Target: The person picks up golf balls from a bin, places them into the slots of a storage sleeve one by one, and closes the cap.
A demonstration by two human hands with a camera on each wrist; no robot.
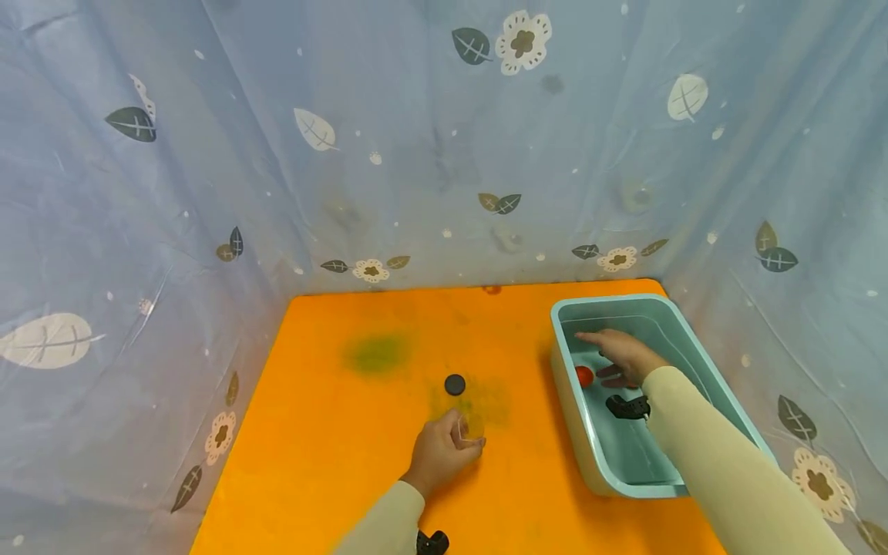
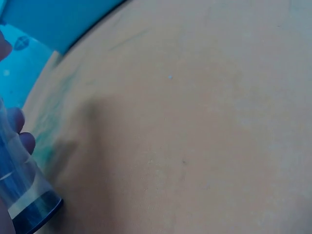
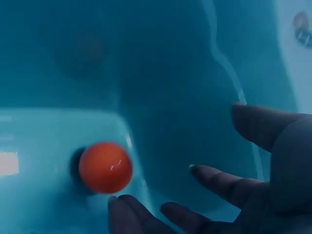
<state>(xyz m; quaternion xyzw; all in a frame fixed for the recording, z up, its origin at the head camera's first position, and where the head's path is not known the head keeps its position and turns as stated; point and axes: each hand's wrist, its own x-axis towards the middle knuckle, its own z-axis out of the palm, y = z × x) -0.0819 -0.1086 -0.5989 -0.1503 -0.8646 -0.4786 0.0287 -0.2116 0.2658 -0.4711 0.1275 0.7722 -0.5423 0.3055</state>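
Observation:
My left hand (image 1: 442, 453) grips a clear see-through cup (image 1: 472, 426) low over the orange table. In the left wrist view the fingers curl round the side of this clear cup (image 2: 22, 183), at the left edge. A small black disc (image 1: 454, 385) lies on the table just beyond the left hand. My right hand (image 1: 622, 358) reaches down inside the pale blue-green bin (image 1: 590, 432), fingers spread and holding nothing. Beside its fingertips a red-orange ball (image 3: 106, 167) sits on the bin floor. The ball (image 1: 584, 376) is near the bin's left wall in the head view.
The orange table (image 1: 333, 432) has a green smudge (image 1: 378, 353) at its left. Blue-grey curtains (image 1: 416, 154) with leaf and flower prints hang behind it and along both sides. The bin's high walls surround the right hand, and its rim (image 1: 620, 299) nears the right curtain.

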